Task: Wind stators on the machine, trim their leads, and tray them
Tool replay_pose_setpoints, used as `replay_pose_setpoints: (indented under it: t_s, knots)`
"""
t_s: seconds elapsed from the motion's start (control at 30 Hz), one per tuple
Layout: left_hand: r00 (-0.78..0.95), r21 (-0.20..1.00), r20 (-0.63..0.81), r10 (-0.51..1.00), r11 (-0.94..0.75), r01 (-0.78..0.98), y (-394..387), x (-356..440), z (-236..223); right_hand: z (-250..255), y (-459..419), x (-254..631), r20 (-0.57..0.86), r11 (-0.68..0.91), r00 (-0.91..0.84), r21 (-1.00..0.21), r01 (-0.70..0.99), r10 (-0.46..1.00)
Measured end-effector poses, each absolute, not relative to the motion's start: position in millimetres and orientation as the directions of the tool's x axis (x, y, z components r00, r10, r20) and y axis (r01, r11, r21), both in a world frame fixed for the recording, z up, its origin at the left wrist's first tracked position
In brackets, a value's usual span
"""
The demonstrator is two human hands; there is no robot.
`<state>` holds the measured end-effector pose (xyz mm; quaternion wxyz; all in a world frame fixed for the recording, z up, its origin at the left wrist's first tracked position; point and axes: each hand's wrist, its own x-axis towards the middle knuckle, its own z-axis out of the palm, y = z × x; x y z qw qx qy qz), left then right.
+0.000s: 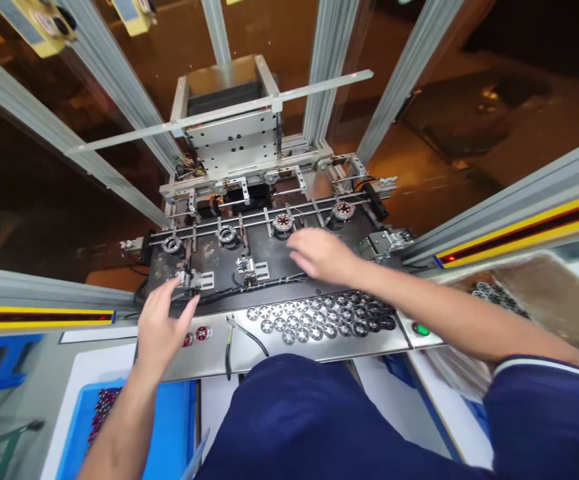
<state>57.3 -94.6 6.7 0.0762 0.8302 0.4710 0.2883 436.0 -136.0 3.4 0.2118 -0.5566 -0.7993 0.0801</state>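
My left hand (162,327) hovers over the near left edge of the machine bed, thumb and fingers spread, with nothing in them. Just beyond its fingertips is a small metal bracket mechanism (185,279). My right hand (322,257) is above the dark bed (269,257), fingers stretched leftward and a little apart, nothing visible in them. Close beyond its fingertips, a round part with copper-coloured spots (283,222) sits in a fixture. A similar round part (342,212) sits in the fixture to its right. Two ring-shaped holders, one (227,235) left of centre and another (172,245) farther left, show open centres.
Rows of small round metal parts (314,319) cover the steel ledge. Two red-centred parts, one (202,333) fully visible, lie by my left hand. Yellow sensor bars, left (39,318) and right (524,227), flank the machine. A blue bin (172,427) holds small parts.
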Motion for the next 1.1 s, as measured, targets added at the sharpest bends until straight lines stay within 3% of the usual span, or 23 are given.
replay_pose_setpoints:
  t_s: [0.07,0.17,0.2,0.33,0.77,1.1]
  knots:
    - [0.576,0.312,0.453,0.680,-0.726,0.612,-53.0,119.4,29.6,14.7,-115.0,505.9,0.179,0.210,-0.162,-0.294,0.933,0.970]
    - [0.802,0.230,0.258,0.538,-0.841,0.490,4.4,218.1,33.2,10.8,-87.9,574.8,0.042,0.056,-0.049,-0.197,0.979,0.998]
    - [0.840,0.211,0.157,0.519,-0.849,0.485,18.4,245.9,27.3,5.8,-82.6,588.0,0.003,0.026,-0.025,-0.171,0.985,1.000]
    - [0.879,0.214,0.062,0.473,-0.866,0.451,46.4,310.9,-7.1,-16.9,-77.5,610.8,-0.095,-0.045,0.034,-0.115,0.992,0.995]
    - [0.896,0.269,-0.056,0.441,-0.857,0.439,64.8,319.9,-47.2,-36.9,-71.6,619.2,-0.150,0.005,-0.024,-0.126,0.992,0.988]
    - [0.883,0.378,0.074,0.463,-0.833,0.405,61.5,321.5,-32.5,-32.2,-64.8,625.0,-0.184,0.022,-0.047,-0.135,0.991,0.982]
